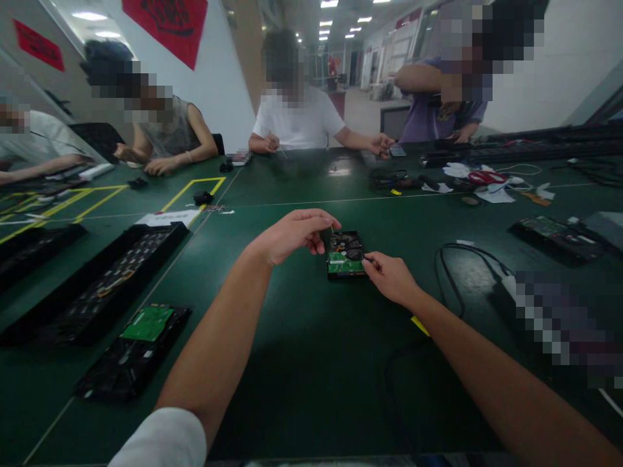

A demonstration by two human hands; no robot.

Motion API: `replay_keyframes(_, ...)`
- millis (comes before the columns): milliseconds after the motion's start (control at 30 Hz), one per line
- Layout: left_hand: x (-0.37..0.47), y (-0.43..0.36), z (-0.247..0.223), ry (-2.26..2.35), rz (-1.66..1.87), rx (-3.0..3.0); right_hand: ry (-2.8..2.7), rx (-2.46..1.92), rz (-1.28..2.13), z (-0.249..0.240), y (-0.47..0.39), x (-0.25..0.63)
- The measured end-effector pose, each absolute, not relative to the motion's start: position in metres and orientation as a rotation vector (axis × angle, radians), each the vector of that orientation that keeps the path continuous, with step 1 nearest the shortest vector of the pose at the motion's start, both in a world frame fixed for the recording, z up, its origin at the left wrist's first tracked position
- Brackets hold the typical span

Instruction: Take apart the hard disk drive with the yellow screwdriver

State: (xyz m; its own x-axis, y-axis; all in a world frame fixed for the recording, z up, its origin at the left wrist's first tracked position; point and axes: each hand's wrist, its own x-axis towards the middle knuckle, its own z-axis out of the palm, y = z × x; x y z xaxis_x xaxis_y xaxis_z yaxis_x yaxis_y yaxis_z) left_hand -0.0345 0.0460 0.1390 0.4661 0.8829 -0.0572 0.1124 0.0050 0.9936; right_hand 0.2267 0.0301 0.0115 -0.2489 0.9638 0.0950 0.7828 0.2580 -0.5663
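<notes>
A hard drive [344, 264] lies on the dark green table in front of me, its green circuit board facing up. My right hand [389, 275] is closed, thumb and fingers pinching the drive's right edge. Over the drive's upper left corner bends my left hand [299, 235], its fingers curled close together. A small yellowish bit shows at the left fingertips, too small to name. The fingers partly cover the drive's left side.
Another drive-like unit with a green board [148, 324] lies at left, beside a long black tray [97, 285]. A black cable [452, 279] loops at right near another black unit [559, 237]. Several people sit across the table [302, 402]; papers and wires lie at the back right.
</notes>
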Motion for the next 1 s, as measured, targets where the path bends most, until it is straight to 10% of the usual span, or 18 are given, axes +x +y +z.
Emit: replay_keyframes(1000,-0.0327,0.049,0.1302,0.876,0.767,1.413,-2.11,-1.57,0.612,0.0088,0.0323,0.2287)
